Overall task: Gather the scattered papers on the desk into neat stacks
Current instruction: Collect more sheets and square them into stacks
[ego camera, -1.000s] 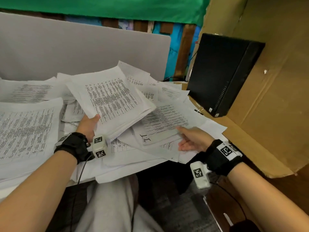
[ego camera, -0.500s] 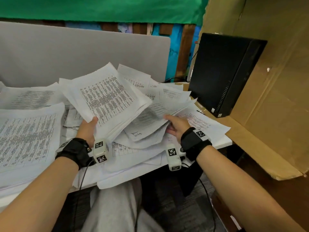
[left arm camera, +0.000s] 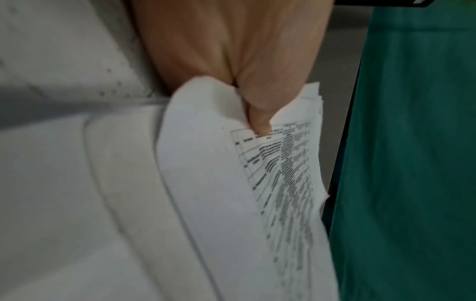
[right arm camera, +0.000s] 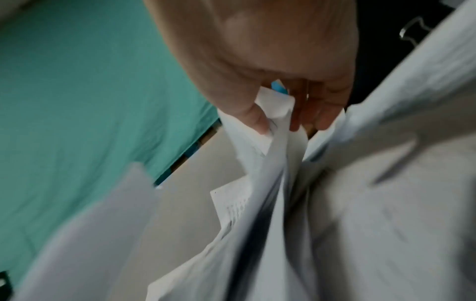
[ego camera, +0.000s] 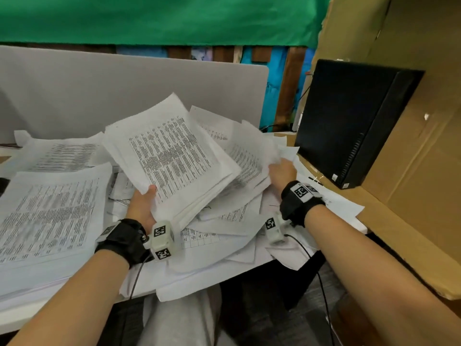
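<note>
Head view, nearest the desk edge [ego camera: 15, 318]: the left hand [ego camera: 142, 208] grips a thick bundle of printed sheets [ego camera: 172, 158], thumb on top, raised over the scattered papers [ego camera: 224, 236]. Just right of the bundle, the right hand [ego camera: 282, 172] pinches several loose sheets [ego camera: 247, 156]. Beyond it stands a black computer tower [ego camera: 349, 121].

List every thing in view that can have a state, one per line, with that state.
left hand: grips the held sheaf by its near corner, thumb on top
held sheaf: lifted, tilted, edges uneven
right hand: pinches loose sheets
loose sheets: raised, bent, fanned
scattered papers: overlapping, askew, some overhanging the desk edge
left stack: flat, fairly even
computer tower: upright
</note>
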### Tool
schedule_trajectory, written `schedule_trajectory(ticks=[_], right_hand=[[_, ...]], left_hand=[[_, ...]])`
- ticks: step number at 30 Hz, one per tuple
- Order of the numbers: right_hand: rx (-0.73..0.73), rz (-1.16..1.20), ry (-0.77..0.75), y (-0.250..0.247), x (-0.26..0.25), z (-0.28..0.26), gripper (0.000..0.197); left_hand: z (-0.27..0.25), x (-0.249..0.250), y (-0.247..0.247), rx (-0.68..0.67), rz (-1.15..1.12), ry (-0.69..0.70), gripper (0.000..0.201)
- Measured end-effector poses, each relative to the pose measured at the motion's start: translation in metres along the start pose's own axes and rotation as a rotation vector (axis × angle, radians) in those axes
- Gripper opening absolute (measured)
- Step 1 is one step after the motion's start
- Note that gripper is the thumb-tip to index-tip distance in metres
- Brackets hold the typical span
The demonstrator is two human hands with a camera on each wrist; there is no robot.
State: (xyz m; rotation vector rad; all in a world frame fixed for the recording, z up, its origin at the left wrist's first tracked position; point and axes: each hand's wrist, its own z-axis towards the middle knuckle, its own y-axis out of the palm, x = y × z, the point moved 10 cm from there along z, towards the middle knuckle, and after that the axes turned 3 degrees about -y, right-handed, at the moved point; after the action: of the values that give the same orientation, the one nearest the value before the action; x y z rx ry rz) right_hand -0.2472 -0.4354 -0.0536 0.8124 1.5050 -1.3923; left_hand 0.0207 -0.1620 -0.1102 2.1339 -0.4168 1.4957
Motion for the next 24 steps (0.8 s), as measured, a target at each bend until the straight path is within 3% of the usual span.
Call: schedule_trajectory(ticks=[4,8,10,14,18,22,24], right_hand=[[0.103,0.465,-0.093,-0.035,-0.030,0.026,0.036],[0.440,0.674,-0.198,-0.103,-0.059,0.040,0.039],[0.526,0.757,-0.182,-0.118,-0.061,0.049,0.044],[0.360,0.740,-0.058,-0.086,-0.065,0.063,0.040],[0.438,0.793,-0.009,-0.080,-0.066,0.055,0.038],[0.487,0.991,-0.002,-0.097,-0.075,0.060,0.038],[0.406,0.819,-0.017,-0.099,-0.088,0.060,0.041]], left_hand=[[0.000,0.004,-0.003,0.056,0.037,0.032,0.040],[0.001,0.003,0.007,-0.014,0.114,0.049,0.038],[0.000,-0.001,0.013,-0.064,0.167,0.036,0.038],[0.000,-0.004,0.020,-0.124,0.248,0.038,0.036],[-0.002,-0.008,0.024,-0.187,0.254,0.022,0.034],[0.001,-0.011,0.020,-0.200,0.241,-0.014,0.031],[0.000,-0.009,0.021,-0.206,0.260,-0.012,0.027]])
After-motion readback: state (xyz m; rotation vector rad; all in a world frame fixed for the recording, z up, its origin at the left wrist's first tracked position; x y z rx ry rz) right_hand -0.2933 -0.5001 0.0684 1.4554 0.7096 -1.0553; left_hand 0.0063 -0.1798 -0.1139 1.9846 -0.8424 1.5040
